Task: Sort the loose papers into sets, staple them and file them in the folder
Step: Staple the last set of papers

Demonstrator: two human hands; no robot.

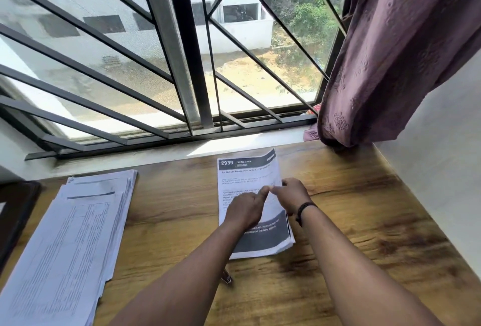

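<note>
Near the window, on the wooden worktop (338, 221), a thin printed set (250, 169) lies flat under both hands. Left hand (246, 210) and right hand (291, 195) press it, fingers curled, fingertips meeting mid-page. Light, floppy, slippery sheets; better pinched along an edge.

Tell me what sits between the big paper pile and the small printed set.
Only bare wooden desk between the big pile and the small set, in the head view.

Wooden table (338, 221), paper set (250, 169), loose paper pile (78, 221), stapler (227, 277)
</note>
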